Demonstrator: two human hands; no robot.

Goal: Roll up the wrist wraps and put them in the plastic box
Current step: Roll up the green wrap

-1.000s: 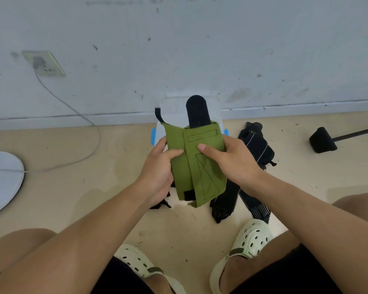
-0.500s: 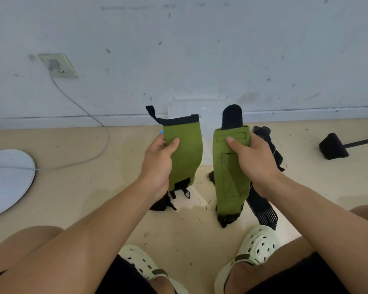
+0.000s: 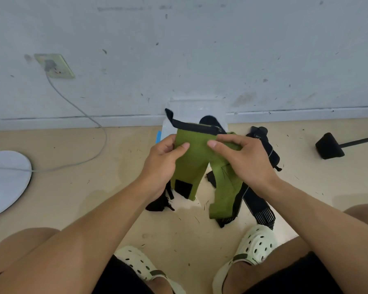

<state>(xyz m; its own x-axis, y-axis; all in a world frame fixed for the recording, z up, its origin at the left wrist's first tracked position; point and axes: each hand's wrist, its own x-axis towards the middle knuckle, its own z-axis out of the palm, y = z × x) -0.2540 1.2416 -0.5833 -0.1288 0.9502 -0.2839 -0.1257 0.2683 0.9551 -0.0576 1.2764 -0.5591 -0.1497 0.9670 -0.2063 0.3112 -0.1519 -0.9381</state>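
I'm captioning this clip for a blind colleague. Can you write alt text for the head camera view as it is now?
Seen from above, a person's left hand and right hand pinch the tops of two green wrist wraps, which overlap at the top and hang apart below. Behind them a clear plastic box stands against the wall, and black wraps lie on the floor.

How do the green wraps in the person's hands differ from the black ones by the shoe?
The green wraps are held up, pinched by the left hand and right hand; the black wraps lie loose on the floor. The green ones look plain, the black ones show pale stripes. Both hang or lie unrolled.
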